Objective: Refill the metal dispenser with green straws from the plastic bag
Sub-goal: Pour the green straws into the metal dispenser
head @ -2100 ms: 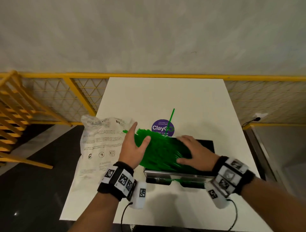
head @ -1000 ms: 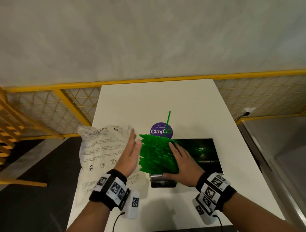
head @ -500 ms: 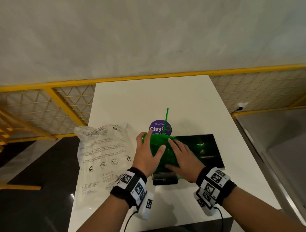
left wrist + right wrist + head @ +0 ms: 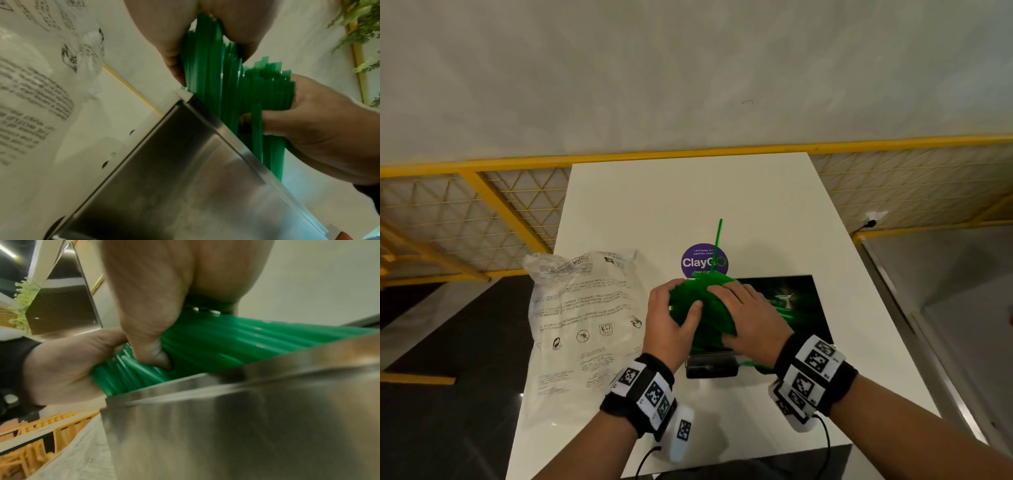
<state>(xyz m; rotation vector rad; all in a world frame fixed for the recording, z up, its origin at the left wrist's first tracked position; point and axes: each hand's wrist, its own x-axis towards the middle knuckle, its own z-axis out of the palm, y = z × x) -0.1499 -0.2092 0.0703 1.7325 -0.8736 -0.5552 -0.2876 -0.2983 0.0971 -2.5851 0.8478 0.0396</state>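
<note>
A thick bundle of green straws [image 4: 707, 308] sits over the left end of the open metal dispenser [image 4: 796, 308]. My left hand [image 4: 671, 318] grips the bundle from the left, thumb on top. My right hand [image 4: 751, 317] wraps it from the right. In the left wrist view, the straws [image 4: 216, 84] stand between my left hand [image 4: 205, 53] and my right hand [image 4: 320, 129], above the dispenser's steel wall [image 4: 185, 178]. The right wrist view has my right hand's thumb [image 4: 153, 353] pressed into the straws [image 4: 226, 345]. The crumpled plastic bag [image 4: 585, 318] lies flat to the left.
One loose green straw [image 4: 718, 238] lies across a purple round sticker [image 4: 698, 262] on the white table [image 4: 688, 198] behind the dispenser. A yellow mesh railing [image 4: 482, 205] runs behind and to the left. The table's left edge is under the bag.
My left hand, open beside the straws a second ago, has closed on them. Both hands have squeezed the spread straws into a tighter bundle at the dispenser's left end.
</note>
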